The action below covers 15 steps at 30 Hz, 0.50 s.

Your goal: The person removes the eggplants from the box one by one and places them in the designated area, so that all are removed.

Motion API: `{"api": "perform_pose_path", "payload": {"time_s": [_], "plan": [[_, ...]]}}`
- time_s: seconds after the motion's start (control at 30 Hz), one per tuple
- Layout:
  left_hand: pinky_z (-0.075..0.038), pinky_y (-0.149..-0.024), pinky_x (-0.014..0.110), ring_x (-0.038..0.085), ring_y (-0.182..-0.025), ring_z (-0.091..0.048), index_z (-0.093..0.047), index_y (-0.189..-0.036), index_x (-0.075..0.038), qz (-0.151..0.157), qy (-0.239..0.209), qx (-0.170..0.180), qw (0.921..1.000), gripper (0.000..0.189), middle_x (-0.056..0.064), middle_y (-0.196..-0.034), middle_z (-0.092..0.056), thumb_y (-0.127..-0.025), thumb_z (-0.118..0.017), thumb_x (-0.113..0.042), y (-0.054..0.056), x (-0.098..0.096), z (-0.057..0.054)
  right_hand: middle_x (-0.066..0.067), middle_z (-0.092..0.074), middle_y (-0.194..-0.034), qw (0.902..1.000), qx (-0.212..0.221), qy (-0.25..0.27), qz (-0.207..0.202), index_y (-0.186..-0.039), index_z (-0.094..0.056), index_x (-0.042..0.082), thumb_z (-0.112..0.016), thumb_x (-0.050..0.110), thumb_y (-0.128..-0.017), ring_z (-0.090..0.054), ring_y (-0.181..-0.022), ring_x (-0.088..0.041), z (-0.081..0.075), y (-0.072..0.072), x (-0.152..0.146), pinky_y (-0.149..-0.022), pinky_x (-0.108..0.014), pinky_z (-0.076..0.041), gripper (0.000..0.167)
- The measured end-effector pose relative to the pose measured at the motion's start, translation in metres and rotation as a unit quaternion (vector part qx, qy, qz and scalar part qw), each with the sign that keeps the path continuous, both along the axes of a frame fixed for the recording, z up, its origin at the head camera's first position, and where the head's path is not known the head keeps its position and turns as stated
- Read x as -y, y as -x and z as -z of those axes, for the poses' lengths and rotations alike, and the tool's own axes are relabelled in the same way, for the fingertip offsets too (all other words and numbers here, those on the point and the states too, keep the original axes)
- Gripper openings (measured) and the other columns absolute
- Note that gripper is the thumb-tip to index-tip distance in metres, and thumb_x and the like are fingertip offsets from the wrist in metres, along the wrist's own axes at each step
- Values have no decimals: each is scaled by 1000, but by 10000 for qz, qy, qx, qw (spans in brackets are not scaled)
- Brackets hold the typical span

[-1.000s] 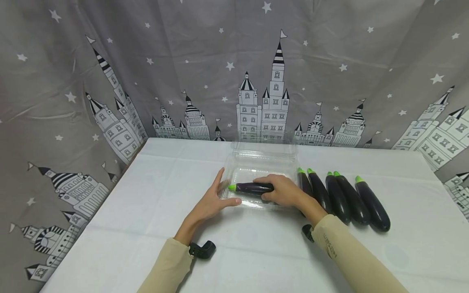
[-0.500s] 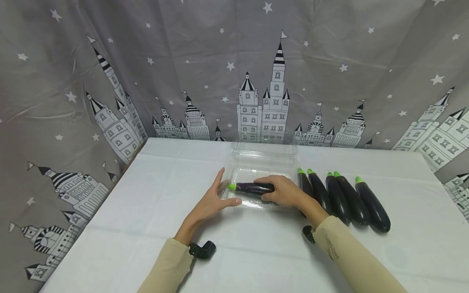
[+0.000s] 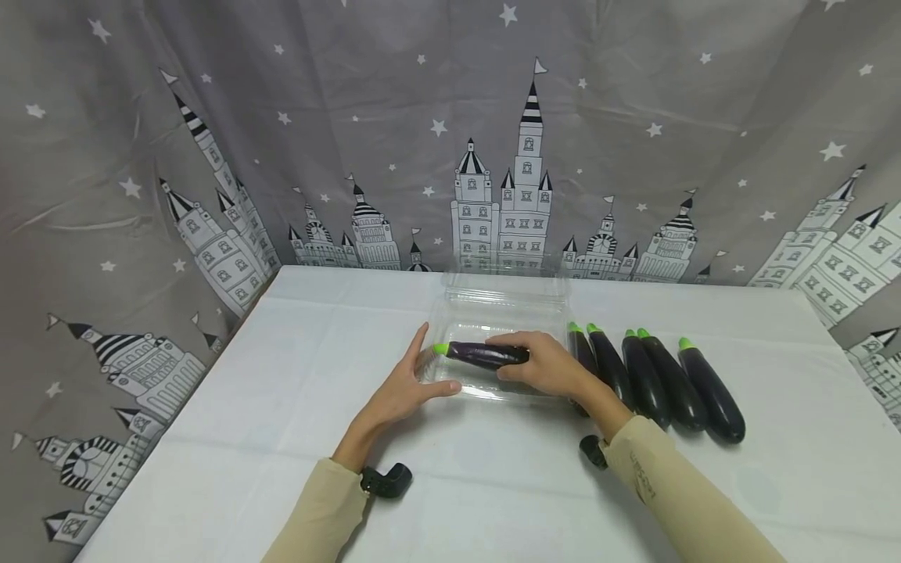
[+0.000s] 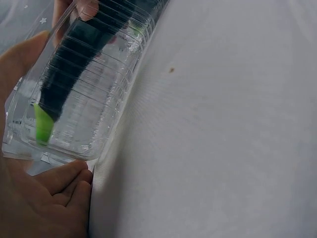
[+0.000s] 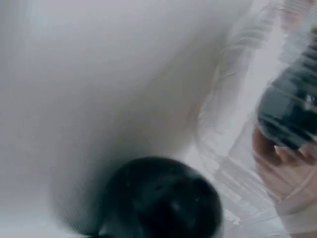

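Note:
A dark purple eggplant (image 3: 486,356) with a bright green stem end lies across a clear plastic clamshell box (image 3: 486,395), its stem pointing left. My right hand (image 3: 538,363) grips it from above by the thick end, thumb on the near side. In the left wrist view, the eggplant (image 4: 69,64) shows through the ribbed box wall (image 4: 94,124), its green tip close to the end wall. My left hand (image 3: 401,389) spans the box's near left corner, thumb and index finger spread wide, with the thumb at the front rim.
Several more eggplants (image 3: 646,379) lie side by side right of the box, stems pointing away; the closest one (image 5: 163,198) is partly behind my right forearm. The raised clear lid (image 3: 507,283) stands at the back, before a grey castle-print curtain (image 3: 394,94).
Within the last half second, the eggplant's green stem end has shifted slightly left and away from me, so it lies more at a slant. My left hand has stayed at the box corner.

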<state>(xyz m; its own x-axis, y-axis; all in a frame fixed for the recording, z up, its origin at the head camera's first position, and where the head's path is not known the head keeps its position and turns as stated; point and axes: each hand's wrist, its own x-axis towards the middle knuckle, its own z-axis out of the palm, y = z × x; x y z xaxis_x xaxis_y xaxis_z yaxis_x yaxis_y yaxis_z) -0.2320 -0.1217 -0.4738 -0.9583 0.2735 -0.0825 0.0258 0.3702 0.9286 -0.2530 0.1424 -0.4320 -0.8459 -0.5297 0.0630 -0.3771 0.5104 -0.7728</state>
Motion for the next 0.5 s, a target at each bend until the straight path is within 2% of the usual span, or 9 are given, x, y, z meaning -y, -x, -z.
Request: {"api": "perform_pose_path", "payload": {"time_s": [0.13, 0.37, 0.5], "plan": [[-16, -113, 62, 37, -147, -18, -4, -160, -29, -38, 45, 26, 10000, 113, 20, -160, -19, -79, -82, -40, -1, 2, -1, -9, -63, -128, 9996, 48, 259, 33, -134, -63, 12, -75, 14, -86, -59, -102, -22, -2, -3, 1, -88, -43, -49, 50], [-17, -112, 63, 38, -146, -19, -5, -160, -30, -45, 187, 28, 9998, 113, 18, -160, -24, -78, -82, -44, -1, 0, -2, -8, -59, -135, 9977, 58, 569, 364, -136, -61, 12, -74, 15, -88, -57, -110, -25, -9, -10, -1, -91, -43, -48, 50], [-18, -111, 64, 38, -146, -20, -5, -160, -29, -75, 217, 21, 9997, 113, 18, -159, -25, -78, -82, -43, 0, -2, -2, -12, -60, -131, 9962, 40, 728, 486, -138, -57, 12, -72, 17, -90, -59, -107, -28, -13, -13, -3, -85, -42, -51, 51]]}}
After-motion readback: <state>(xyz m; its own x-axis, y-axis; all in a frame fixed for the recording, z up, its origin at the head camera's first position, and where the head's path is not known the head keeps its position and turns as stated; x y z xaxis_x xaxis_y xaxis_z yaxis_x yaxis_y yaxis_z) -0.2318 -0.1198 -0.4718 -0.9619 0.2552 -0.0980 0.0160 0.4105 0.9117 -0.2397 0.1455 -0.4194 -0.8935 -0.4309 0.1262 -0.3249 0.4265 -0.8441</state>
